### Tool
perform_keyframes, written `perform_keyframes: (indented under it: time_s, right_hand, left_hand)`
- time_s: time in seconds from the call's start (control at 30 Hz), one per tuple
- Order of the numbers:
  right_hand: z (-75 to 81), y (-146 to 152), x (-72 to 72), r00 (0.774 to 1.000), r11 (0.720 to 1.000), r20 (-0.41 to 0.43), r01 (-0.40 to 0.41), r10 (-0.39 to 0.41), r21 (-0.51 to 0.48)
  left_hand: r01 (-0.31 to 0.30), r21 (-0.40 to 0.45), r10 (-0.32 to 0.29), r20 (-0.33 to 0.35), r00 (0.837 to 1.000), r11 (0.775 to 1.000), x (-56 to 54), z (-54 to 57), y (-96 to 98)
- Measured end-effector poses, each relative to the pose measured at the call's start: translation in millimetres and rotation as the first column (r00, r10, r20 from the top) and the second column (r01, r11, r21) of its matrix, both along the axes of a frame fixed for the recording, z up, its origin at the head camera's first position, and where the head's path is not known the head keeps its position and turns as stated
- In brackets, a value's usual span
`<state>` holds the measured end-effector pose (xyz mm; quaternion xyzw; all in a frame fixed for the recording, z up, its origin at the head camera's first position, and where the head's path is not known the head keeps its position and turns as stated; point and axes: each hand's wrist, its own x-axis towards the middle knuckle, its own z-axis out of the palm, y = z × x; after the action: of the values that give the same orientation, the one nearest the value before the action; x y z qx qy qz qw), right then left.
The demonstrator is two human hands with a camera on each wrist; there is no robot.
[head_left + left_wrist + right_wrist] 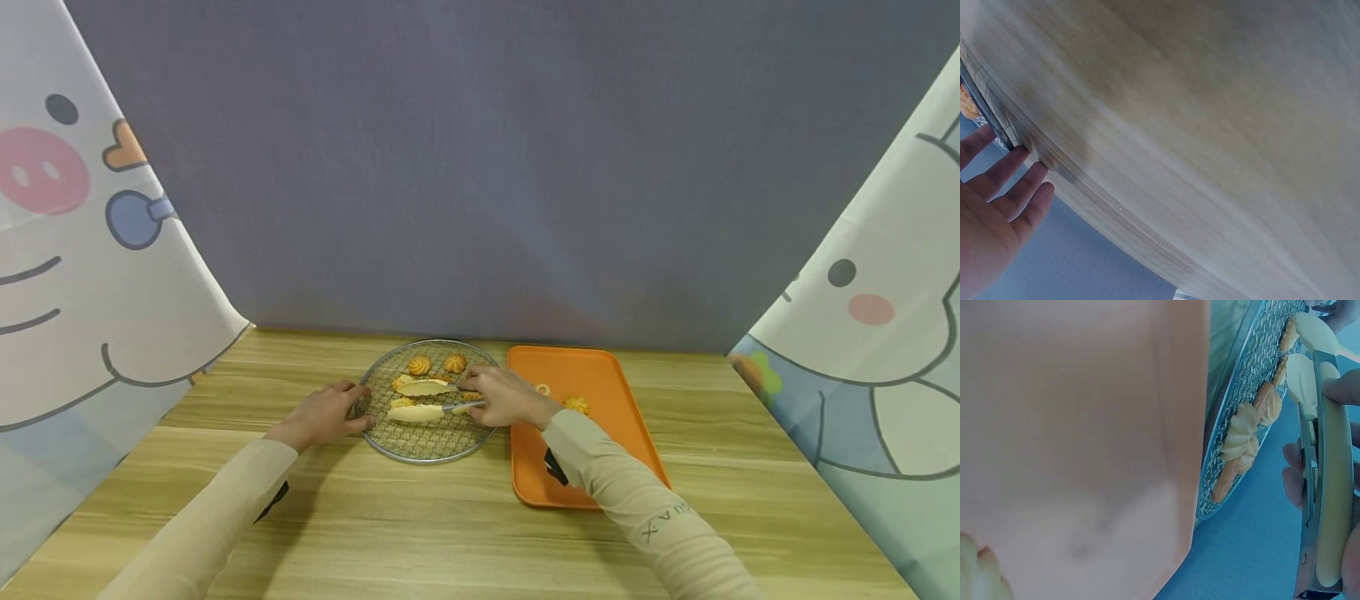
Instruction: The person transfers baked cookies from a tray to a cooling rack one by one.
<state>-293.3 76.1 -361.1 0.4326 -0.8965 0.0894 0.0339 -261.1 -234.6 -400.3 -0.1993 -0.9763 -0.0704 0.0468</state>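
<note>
A round wire mesh rack (427, 446) lies on the table with several swirled golden cookies (419, 365) on it. My right hand (506, 396) grips a pair of tongs (1329, 487) with cream-coloured tips. In the head view the tong tips (416, 413) point left over the rack, spread on either side of cookies near its middle. Whether they touch a cookie I cannot tell. At the rack's left rim is my left hand (326, 414), its thumb and fingers apart around the edge. The left wrist view shows those fingers (1013, 172) extended, fingertips near the rim.
To the right of the rack lies an orange tray (558, 475) with a swirled cookie (576, 404) and a small pale ring (542, 389) on it. Everything stands on a wood-grain table (405, 533). Behind it rises a grey cloth wall (480, 183), with cartoon-printed panels at both sides.
</note>
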Motion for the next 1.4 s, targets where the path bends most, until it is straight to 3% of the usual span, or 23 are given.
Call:
perform_keyframes:
  time_s: [0.77, 0.9, 1.4]
  right_hand:
    - [12.6, 19.1, 6.3, 0.999, 1.000, -0.042, -0.023, 0.022, -0.007]
    - [12.4, 27.2, 8.8, 0.997, 1.000, -0.069, -0.022, 0.022, 0.000]
    - [12.2, 72.8, 19.7, 0.999, 0.998, -0.044, 0.010, -0.013, -0.058]
  left_hand:
    - [0.001, 0.001, -0.001, 0.001, 1.000, 1.000, 0.5, 0.9, -0.8]
    - [0.006, -0.003, -0.006, -0.008, 1.000, 1.000, 0.9, 0.9, -0.7]
    - [0.020, 0.009, -0.020, -0.014, 1.000, 1.000, 2.5, 2.5, -0.2]
